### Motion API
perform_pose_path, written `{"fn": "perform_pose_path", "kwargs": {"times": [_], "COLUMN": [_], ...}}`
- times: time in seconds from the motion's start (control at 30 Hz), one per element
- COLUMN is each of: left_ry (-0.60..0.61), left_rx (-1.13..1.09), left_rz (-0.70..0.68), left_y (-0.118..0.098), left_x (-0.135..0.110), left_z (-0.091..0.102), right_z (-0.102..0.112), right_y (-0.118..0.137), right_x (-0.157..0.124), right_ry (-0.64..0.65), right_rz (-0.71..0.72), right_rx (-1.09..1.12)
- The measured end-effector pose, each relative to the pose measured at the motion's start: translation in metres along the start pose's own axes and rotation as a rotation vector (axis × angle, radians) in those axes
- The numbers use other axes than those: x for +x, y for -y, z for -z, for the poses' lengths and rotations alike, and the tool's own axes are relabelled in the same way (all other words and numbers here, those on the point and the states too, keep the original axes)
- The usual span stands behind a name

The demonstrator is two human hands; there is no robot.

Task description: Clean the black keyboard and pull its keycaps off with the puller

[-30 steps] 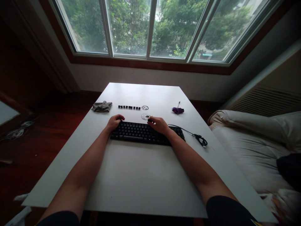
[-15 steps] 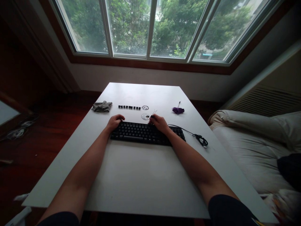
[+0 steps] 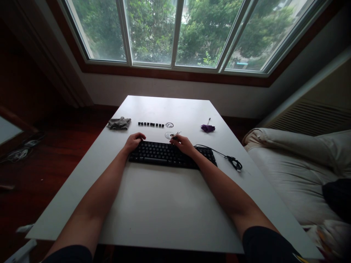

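A black keyboard (image 3: 157, 152) lies across the white table, its right part hidden under my right forearm. My left hand (image 3: 134, 140) grips the keyboard's far left corner, fingers curled over the edge. Above the keyboard's far edge, my right hand (image 3: 183, 143) is pinched on a small keycap puller (image 3: 177, 134) with thin wire prongs that point up and away. Just behind those fingers sits a round clear dish (image 3: 168, 135), partly covered by the hand. Several loose black keycaps (image 3: 151, 124) stand in a row farther back, with another round dish (image 3: 169, 125) at their right end.
A crumpled grey cloth (image 3: 119, 123) lies at the table's left edge. Toward the right are a purple cloth (image 3: 207, 128), a thin brush-like stick (image 3: 209, 120) behind it, and the coiled keyboard cable (image 3: 234, 163). A sofa (image 3: 287, 171) stands beyond the table's right edge.
My right hand has shifted slightly left, and the keycap puller's prongs have tilted lower, over the near dish. My left hand has stayed on the keyboard corner.
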State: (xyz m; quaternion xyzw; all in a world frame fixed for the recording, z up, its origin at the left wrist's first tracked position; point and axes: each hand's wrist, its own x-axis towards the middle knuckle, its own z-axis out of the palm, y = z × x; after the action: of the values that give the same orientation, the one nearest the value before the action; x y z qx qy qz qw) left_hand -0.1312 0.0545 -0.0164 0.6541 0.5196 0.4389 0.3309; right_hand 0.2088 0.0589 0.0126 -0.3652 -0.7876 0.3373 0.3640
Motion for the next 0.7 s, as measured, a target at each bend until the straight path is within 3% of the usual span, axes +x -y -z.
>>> {"fn": "perform_pose_path", "kwargs": {"times": [0.23, 0.7], "left_ry": [-0.008, 0.001], "left_rx": [0.006, 0.003], "left_rz": [0.013, 0.000], "left_y": [0.0004, 0.0041], "left_x": [-0.0002, 0.0007], "left_z": [-0.0005, 0.0003], "right_z": [-0.0008, -0.0026], "right_y": [-0.0011, -0.0021], "right_x": [-0.0014, -0.0011], "right_ry": [0.059, 0.053], "right_rz": [-0.011, 0.032], "right_rx": [-0.125, -0.051]}}
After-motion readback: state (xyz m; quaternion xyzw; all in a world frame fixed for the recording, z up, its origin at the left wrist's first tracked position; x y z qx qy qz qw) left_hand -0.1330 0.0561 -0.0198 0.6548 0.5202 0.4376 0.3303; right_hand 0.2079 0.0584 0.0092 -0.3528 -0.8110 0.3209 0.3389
